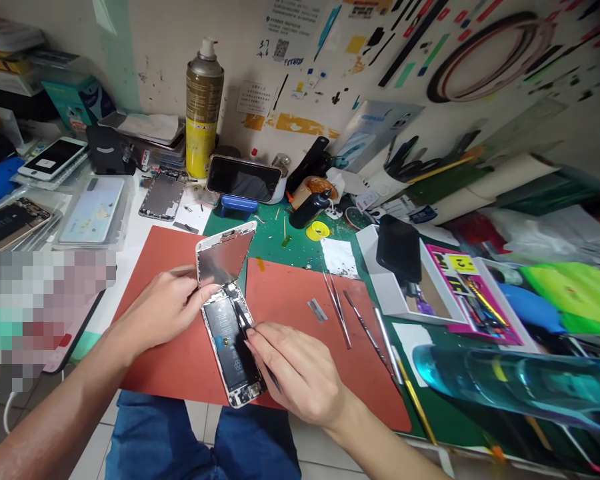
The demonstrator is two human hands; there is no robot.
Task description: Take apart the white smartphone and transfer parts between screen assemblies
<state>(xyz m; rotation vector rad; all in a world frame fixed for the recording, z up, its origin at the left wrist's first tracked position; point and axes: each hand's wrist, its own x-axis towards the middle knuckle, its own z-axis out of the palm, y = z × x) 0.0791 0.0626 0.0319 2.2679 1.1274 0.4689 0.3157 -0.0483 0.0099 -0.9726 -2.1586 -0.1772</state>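
An opened smartphone (pixel 221 323) lies tilted on the reddish-brown mat (pixel 153 373), its black battery and inner parts bare. Its white-framed screen (pixel 225 257) stands raised at the top end. My left hand (pixel 167 303) grips the screen's lower left edge, with the thumb by the hinge end. In my right hand (pixel 295 373) are dark tweezers (pixel 241 319), pinched between thumb and fingers. Their tips point at the upper part of the phone's insides, beside the battery; whether they touch anything is too small to tell.
Silver tweezers (pixel 337 310), a metal pick (pixel 367 327) and a small metal strip (pixel 317 310) lie right of the phone. Behind stand a spray can (pixel 204 113) and a propped phone (pixel 243 179). A white box (pixel 433 303) and a blue bottle (pixel 510 383) are at right.
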